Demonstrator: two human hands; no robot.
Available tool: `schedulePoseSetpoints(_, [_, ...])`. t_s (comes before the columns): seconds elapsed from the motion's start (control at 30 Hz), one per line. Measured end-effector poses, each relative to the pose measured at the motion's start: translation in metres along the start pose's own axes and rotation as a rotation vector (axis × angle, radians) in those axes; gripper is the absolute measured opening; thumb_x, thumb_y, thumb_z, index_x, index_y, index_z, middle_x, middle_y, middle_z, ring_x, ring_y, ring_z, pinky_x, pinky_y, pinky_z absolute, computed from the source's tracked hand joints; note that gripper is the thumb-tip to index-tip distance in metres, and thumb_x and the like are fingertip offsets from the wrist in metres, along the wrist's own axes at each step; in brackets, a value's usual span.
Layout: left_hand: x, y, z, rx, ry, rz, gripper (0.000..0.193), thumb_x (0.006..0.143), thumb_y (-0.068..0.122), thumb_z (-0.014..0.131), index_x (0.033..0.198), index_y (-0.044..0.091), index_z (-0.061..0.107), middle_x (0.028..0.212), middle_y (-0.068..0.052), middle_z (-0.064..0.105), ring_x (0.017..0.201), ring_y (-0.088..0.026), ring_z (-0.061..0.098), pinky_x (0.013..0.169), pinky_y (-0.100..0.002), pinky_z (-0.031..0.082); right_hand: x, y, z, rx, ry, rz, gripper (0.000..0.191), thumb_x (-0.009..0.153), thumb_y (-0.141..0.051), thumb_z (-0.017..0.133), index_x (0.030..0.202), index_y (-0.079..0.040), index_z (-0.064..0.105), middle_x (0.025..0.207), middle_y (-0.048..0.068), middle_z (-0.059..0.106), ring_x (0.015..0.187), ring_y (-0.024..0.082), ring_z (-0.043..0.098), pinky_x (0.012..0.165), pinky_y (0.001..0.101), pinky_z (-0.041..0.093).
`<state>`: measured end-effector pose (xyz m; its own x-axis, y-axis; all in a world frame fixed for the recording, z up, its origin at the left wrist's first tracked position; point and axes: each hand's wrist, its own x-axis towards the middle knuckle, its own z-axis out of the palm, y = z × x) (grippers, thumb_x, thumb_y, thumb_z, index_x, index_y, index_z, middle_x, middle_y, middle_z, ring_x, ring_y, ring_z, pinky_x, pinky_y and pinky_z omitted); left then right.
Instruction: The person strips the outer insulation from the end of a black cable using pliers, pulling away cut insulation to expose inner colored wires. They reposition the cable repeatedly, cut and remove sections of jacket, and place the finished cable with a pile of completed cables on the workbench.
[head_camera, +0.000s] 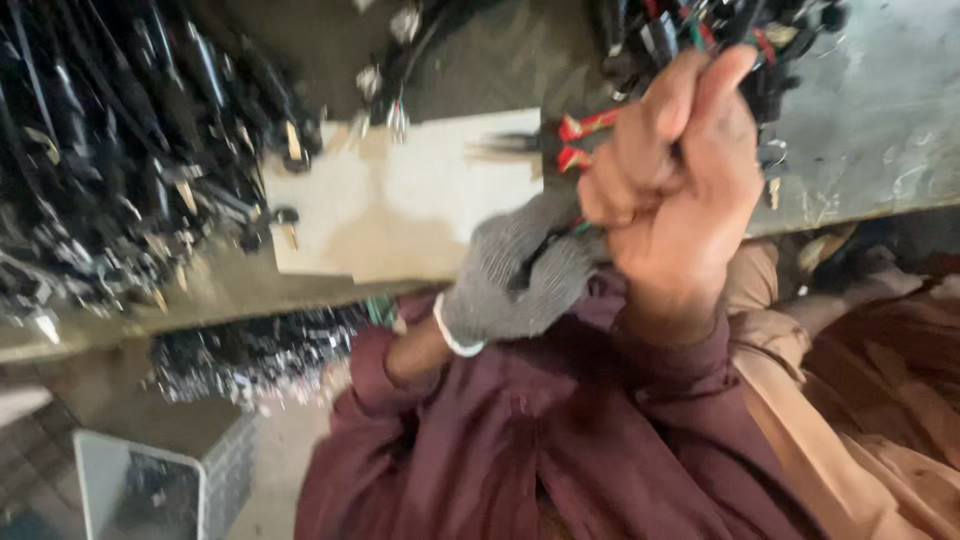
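Note:
My right hand (672, 190) is bare and clenched in a fist around a bundle of black, red and green wires (720, 28) that runs up to the top edge. My left hand (510, 272), in a grey knit glove, is closed just below and to the left of it, with dark wires showing between its fingers. Red-handled pliers (582, 140) with a dark tip stick out leftward over the white board, right beside my right knuckles. I cannot tell whether a hand holds them. Maroon sleeves cover both my forearms.
A pale board (400, 200) lies on the workbench. A large heap of black cables and connectors (120, 150) fills the left side. Grey metal bench top (880, 120) is at right. A white crate (140, 490) stands low left, and tan cloth (850, 400) low right.

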<state>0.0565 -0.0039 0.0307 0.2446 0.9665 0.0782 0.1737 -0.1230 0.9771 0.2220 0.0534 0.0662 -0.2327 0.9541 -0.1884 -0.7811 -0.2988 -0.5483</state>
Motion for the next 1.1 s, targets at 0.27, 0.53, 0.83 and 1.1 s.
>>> schedulePoseSetpoints(0.27, [-0.006, -0.001, -0.027, -0.608, -0.014, 0.156, 0.035, 0.107, 0.023, 0.067, 0.127, 0.0, 0.049, 0.111, -0.014, 0.06, 0.092, -0.031, 0.061, 0.084, -0.041, 0.053, -0.033, 0.002, 0.011, -1.303, -0.346, -0.202, 0.034, 0.107, -0.034, 0.059, 0.088, -0.006, 0.052, 0.061, 0.006, 0.05, 0.047, 0.022, 0.045, 0.045, 0.0387, 0.036])
schedulePoseSetpoints(0.53, [-0.036, -0.014, -0.029, -0.823, 0.488, -0.127, 0.045, 0.103, 0.034, 0.061, 0.14, 0.01, 0.05, 0.116, -0.012, 0.065, 0.091, -0.021, 0.062, 0.079, -0.034, 0.054, -0.012, 0.023, 0.019, -1.69, -0.537, -0.321, 0.029, 0.093, -0.027, 0.072, 0.104, -0.003, 0.064, 0.076, 0.014, 0.064, 0.069, 0.036, 0.064, 0.06, 0.0489, 0.048])
schedulePoseSetpoints(0.83, [-0.008, 0.021, 0.0, 0.141, -0.158, 0.203, 0.027, 0.099, 0.018, 0.06, 0.121, 0.003, 0.058, 0.119, -0.018, 0.061, 0.114, -0.035, 0.06, 0.1, -0.04, 0.05, -0.029, -0.007, 0.004, -0.653, -0.263, -0.257, 0.038, 0.1, -0.044, 0.051, 0.092, -0.008, 0.058, 0.077, 0.007, 0.058, 0.067, 0.029, 0.059, 0.071, 0.0428, 0.05])
schedulePoseSetpoints(1.1, [-0.001, 0.027, 0.008, -0.451, -0.517, -0.042, 0.019, 0.107, 0.022, 0.058, 0.114, 0.005, 0.062, 0.088, -0.008, 0.069, 0.074, -0.022, 0.072, 0.068, -0.034, 0.058, -0.02, -0.049, -0.011, -0.118, -0.313, -0.331, 0.056, 0.111, -0.05, 0.028, 0.068, -0.02, 0.045, 0.059, -0.004, 0.044, 0.047, 0.015, 0.056, 0.072, 0.0441, 0.048])
